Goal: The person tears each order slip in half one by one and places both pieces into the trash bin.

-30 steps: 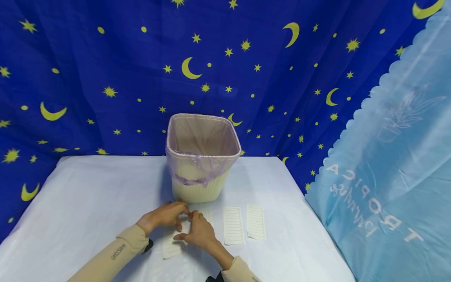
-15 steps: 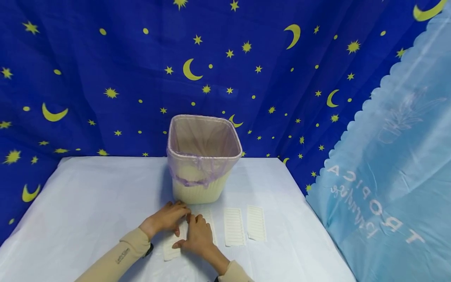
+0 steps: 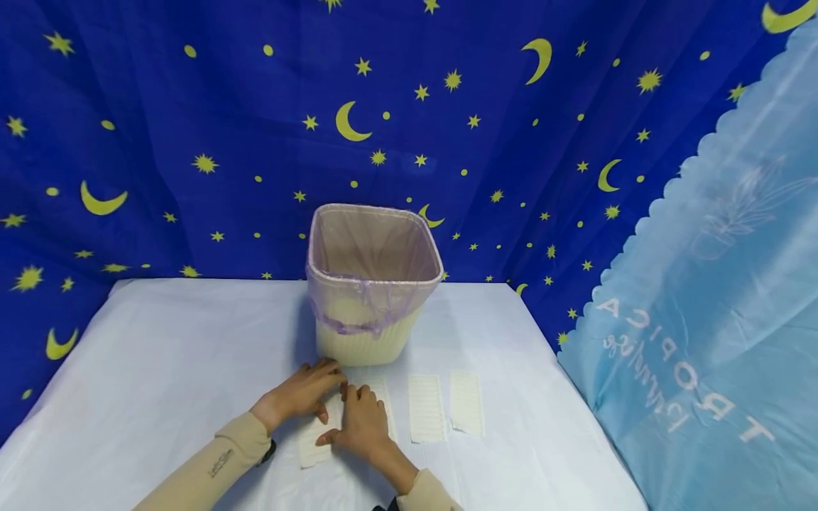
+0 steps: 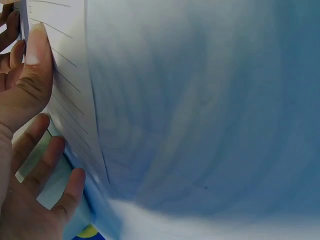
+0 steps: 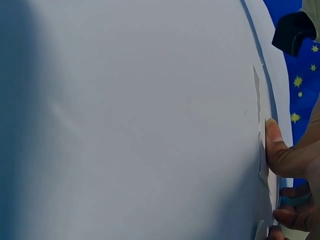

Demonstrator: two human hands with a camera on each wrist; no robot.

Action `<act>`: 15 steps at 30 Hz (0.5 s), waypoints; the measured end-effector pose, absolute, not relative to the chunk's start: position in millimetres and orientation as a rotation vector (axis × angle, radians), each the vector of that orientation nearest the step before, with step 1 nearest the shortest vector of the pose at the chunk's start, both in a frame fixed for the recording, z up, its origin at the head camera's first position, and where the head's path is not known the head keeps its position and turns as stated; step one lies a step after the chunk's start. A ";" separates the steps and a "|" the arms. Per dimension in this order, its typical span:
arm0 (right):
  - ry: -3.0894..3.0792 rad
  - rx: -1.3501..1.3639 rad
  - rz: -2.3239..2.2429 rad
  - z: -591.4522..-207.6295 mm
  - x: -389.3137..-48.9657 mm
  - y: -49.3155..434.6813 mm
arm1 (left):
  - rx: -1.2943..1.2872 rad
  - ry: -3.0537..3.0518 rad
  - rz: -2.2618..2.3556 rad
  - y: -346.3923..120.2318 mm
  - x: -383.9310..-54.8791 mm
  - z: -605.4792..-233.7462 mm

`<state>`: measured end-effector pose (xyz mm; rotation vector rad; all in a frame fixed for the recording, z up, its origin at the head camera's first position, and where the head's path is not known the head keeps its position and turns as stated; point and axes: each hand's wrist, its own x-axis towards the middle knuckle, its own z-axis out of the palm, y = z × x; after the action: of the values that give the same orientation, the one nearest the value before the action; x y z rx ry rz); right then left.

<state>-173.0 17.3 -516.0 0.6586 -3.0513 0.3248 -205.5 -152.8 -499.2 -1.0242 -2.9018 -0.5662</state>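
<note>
Several off-white lined paper slips lie on the table in the head view. My left hand (image 3: 307,392) and right hand (image 3: 364,424) meet over the leftmost paper slip (image 3: 313,447), fingertips together near its far end. Both thumbs point inward over it, and fingers cover much of its surface. In the left wrist view a thumb lies against the lined paper slip (image 4: 75,80). From the right wrist, my thumb (image 5: 280,150) shows at the low edge of paper, with the other fingers curled below. Another slip (image 3: 381,397) is partly hidden behind my right hand.
A cream waste bin (image 3: 364,341) with a thin purple liner (image 3: 348,312) stands just beyond the hands. Two more slips, one nearer (image 3: 426,411) and one farther right (image 3: 467,401), lie on the white tablecloth (image 3: 192,355). A starry blue curtain (image 3: 255,128) hangs behind.
Both hands stay over the same slip with only slight finger shifts. The right fingers have turned a little more upright, and the whole view has drifted slightly.
</note>
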 end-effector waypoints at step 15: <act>-3.055 0.651 0.351 -513.9 -172.5 18.6 | -1.017 -2.878 -0.574 -155.7 -204.6 -501.7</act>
<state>-172.5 18.6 -513.9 0.6505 -3.0554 0.3506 -204.6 -155.7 -501.7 -1.0174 -2.8784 -0.5744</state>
